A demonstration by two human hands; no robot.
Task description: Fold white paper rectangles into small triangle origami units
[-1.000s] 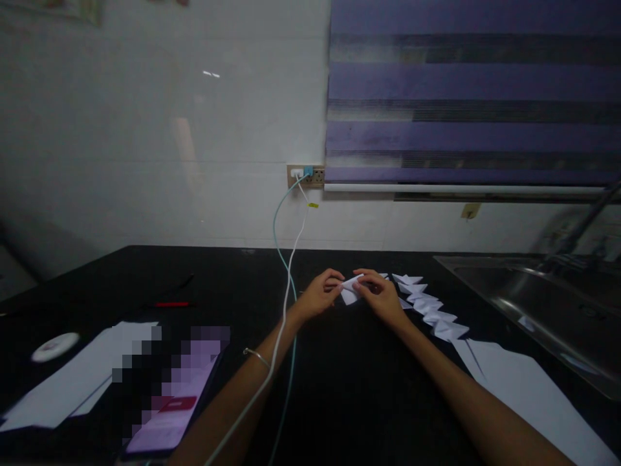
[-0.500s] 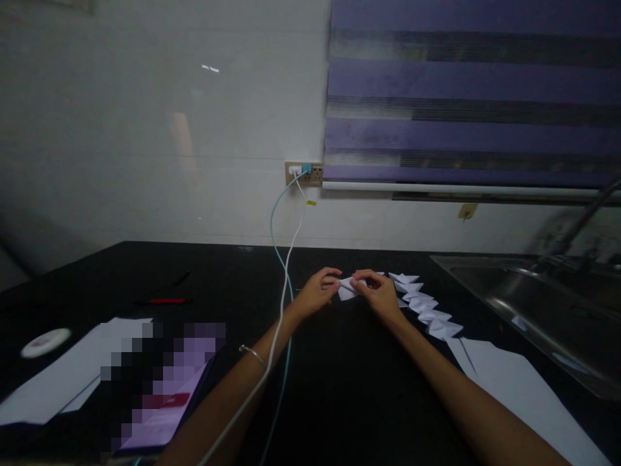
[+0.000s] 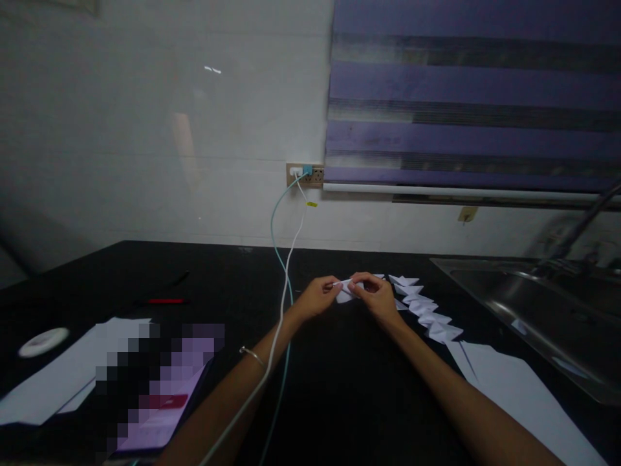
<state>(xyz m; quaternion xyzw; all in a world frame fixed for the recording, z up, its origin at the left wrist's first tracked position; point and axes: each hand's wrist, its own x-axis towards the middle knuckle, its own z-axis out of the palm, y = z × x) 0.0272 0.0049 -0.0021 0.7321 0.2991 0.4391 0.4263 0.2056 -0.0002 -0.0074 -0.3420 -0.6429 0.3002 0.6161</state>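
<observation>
A small white piece of folded paper point(image 3: 345, 294) is held between both hands over the dark countertop. My left hand point(image 3: 317, 296) pinches its left edge, fingers bent and closed. On the other side, my right hand point(image 3: 378, 294) grips the paper's right part between thumb and fingers. Just right of that hand runs a row of folded white paper boats point(image 3: 427, 309), several of them set close together. Part of the paper is hidden behind my fingers.
White sheets point(image 3: 519, 388) lie at the right, beside a metal sink point(image 3: 504, 294). A white cable point(image 3: 284, 285) and a teal cable cross over my left forearm. At the left are more paper point(image 3: 63, 375), a lit screen point(image 3: 169, 414), a white round object point(image 3: 43, 342) and a red-and-black item point(image 3: 167, 301).
The fingers of my left hand have curled in closer on the folded paper. My right hand has barely shifted, and the paper is tilted slightly differently.
</observation>
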